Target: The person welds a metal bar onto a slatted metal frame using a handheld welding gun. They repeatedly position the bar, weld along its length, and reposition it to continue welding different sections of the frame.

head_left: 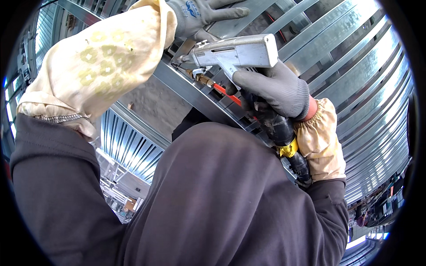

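Observation:
My right hand [282, 88], in a grey knit glove, is closed round the grip of a silver pistol-shaped tool that looks like a welding gun [235, 51]. Its nozzle points left, at the corner of a metal frame [195, 94]. A brass fitting with a red hose [225, 94] hangs beneath the gun, and a thick black-taped cable [277, 126] runs down from the grip along my right forearm. Above the nozzle, my left hand [202, 15], also gloved in grey, lies with its fingers stretched out over the metal; it holds nothing visible. Whether the nozzle touches the frame is hard to tell.
Long shiny metal strips [324, 33] lie in rows across the right side. Yellow tape [288, 148] wraps the cable near my right sleeve. At lower left are ribbed metal panels [128, 142] beyond a grey floor patch [155, 106]. My dark-clad knee [213, 177] fills the front.

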{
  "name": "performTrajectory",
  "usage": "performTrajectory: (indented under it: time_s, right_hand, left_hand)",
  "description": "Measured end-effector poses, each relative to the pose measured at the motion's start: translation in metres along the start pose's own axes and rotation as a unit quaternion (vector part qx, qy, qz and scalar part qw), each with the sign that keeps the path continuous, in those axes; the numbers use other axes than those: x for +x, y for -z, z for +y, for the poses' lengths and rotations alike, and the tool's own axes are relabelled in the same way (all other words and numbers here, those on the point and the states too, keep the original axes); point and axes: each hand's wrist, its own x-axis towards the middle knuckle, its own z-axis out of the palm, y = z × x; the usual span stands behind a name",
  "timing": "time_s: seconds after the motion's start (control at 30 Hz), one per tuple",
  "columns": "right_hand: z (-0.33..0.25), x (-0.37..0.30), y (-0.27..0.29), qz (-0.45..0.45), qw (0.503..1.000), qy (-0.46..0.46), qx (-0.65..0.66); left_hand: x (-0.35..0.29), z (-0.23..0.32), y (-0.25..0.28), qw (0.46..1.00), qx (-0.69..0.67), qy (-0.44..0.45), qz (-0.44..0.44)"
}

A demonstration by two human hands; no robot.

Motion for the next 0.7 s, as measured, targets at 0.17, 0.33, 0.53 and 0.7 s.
performTrajectory:
  time_s: [0.17,0.33,0.53,0.7]
  right_hand:
    - [0.0028,0.0036,-0.0012,-0.003,1.0,0.009,-0.009]
    - [0.0024,0.0039,-0.0021,-0.006,1.0,0.003,-0.023]
    - [0.0045,0.0053,0.0002,0.008,0.999,0.005,-0.032]
    - [0.002,0.0039,-0.0002,0.003,1.0,-0.019,-0.023]
  left_hand:
    - [-0.0021,-0.0021,-0.0081,0.999,0.006,-0.017,0.034]
    - [-0.006,0.0003,-0.0047,1.0,-0.008,-0.006,0.019]
    - [-0.0014,-0.0047,-0.0081,0.999,-0.022,-0.013,0.023]
    - [-0.0046,-0.0029,-0.0034,1.0,-0.028,-0.007,0.011]
